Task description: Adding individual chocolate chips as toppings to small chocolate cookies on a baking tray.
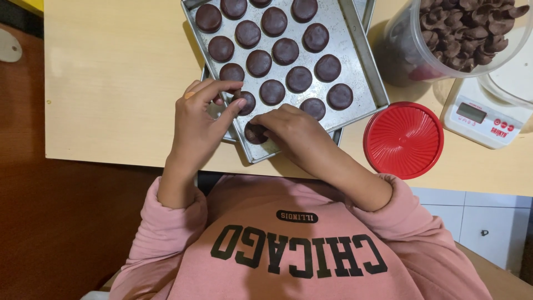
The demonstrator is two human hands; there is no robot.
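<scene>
A single view, from a camera worn on the person's head; it looks almost straight down, past the pink sweatshirt (300,250) filling the lower edge, onto the left hand (197,125) and right hand (291,129) at frame centre; the lens sits close, so both forearms show whole; beyond the hands the metal tray (355,66) runs off the top edge; to the right of the right hand the red lid (403,140) lies fully in frame; no second view shares the scene.

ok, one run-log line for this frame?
left hand: pinching chocolate disc | right hand: on disc at tray edge | tray: rows filled | red lid: beside tray
</scene>
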